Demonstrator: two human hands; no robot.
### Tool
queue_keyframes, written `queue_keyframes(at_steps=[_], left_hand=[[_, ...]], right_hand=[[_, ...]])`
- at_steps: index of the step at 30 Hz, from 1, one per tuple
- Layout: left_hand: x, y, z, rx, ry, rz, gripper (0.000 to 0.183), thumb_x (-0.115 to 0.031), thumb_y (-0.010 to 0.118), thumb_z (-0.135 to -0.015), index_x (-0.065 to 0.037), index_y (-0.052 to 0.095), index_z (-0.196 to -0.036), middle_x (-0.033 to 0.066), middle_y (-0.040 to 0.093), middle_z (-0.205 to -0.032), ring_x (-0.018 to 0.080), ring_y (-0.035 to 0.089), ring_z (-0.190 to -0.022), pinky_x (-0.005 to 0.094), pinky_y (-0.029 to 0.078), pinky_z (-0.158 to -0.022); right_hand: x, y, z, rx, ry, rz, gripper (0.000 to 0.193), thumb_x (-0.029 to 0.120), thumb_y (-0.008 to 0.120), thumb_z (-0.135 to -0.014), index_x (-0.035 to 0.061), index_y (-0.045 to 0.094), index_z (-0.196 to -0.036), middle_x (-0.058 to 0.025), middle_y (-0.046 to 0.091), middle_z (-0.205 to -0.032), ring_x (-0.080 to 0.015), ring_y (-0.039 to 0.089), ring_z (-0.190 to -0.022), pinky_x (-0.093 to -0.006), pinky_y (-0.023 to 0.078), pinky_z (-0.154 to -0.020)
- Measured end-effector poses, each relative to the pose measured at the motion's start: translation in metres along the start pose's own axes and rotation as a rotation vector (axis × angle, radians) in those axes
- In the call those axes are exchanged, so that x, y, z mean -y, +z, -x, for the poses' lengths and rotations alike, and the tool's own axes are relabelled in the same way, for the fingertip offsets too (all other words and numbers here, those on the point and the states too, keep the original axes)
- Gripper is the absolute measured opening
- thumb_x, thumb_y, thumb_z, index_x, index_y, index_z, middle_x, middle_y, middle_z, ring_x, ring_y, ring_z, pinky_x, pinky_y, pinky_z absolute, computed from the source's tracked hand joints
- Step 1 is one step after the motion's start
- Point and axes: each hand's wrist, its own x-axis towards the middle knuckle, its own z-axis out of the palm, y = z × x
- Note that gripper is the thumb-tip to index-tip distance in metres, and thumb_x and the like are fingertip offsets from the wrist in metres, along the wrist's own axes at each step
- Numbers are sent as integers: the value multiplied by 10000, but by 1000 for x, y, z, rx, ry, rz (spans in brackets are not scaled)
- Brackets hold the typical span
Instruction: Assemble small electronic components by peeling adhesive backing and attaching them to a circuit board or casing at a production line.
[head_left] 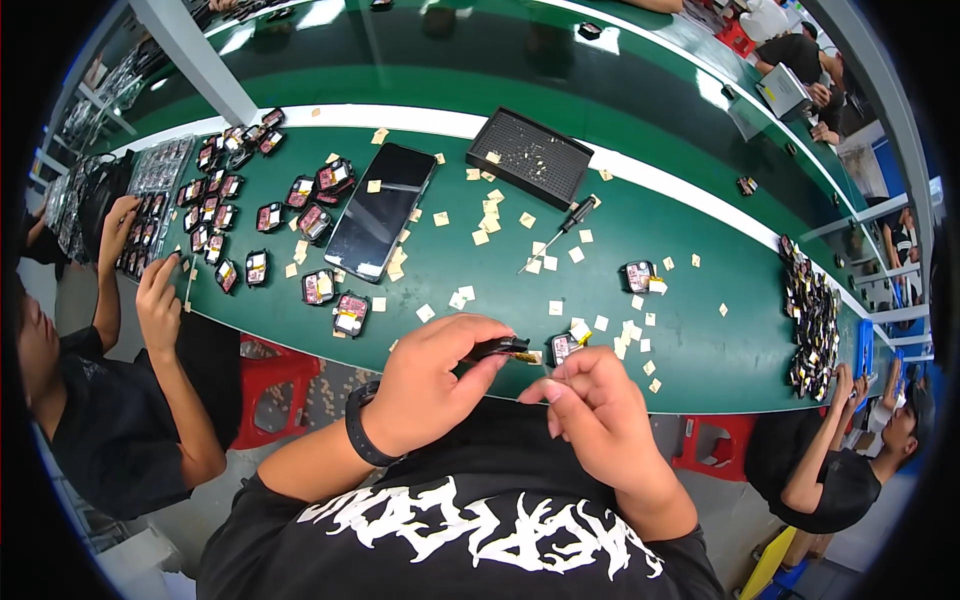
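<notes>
My left hand (pixel 428 375) is closed around a small black device (pixel 492 347), held edge-on above the front of the green table (pixel 470 270). A yellow strip shows at the device's right end. Just to the right, my right hand (pixel 600 408) is pinched, thumb against forefinger, close to that end. Whatever lies between its fingertips is too small to make out. Behind the right fingers another small black device (pixel 562 346) with a pale label and yellow tab rests on the table. A similar device (pixel 637 277) lies farther right.
Cream paper squares (pixel 490 222) lie scattered around a large black phone (pixel 385 205), a screwdriver (pixel 572 222) and a black tray (pixel 570 178). Several devices (pixel 257 266) spread left; a dense pile (pixel 812 325) stands right. People sit at both sides, one person's hand (pixel 158 300) over the left edge.
</notes>
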Motion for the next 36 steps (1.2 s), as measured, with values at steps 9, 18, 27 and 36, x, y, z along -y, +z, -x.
queue_keyframes(at_steps=[9,18,27,36], left_hand=[[-6,6,-4,3,26,13,319,38,701,-844,0,694,-1161,124,708,-990,192,683,-813,279,530,-677],[-5,13,-2,19,-26,-15,309,23,613,-911,46,653,-1216,126,658,-903,186,664,-756,270,517,-644],[3,11,-5,91,-412,576,295,-26,589,-986,34,621,-1273,64,667,-998,105,652,-799,242,538,-683],[3,22,-1,79,-341,417,325,-20,608,-947,34,625,-1266,45,685,-939,54,616,-749,214,504,-674]], right_hand=[[0,4,-20,39,243,-356,183,19,550,-1001,75,383,-1052,-191,704,-889,-70,505,-511,-209,378,-436],[-12,6,-22,-17,198,-403,179,31,560,-1002,71,388,-1023,-155,697,-844,-49,477,-515,-217,370,-436],[-17,-3,-12,-144,-103,-107,231,16,632,-969,20,464,-1127,-40,692,-832,-10,524,-672,-203,420,-568],[-20,-1,-20,-125,107,-267,232,74,714,-945,-33,634,-1134,-6,676,-899,-5,553,-714,-175,437,-630]])
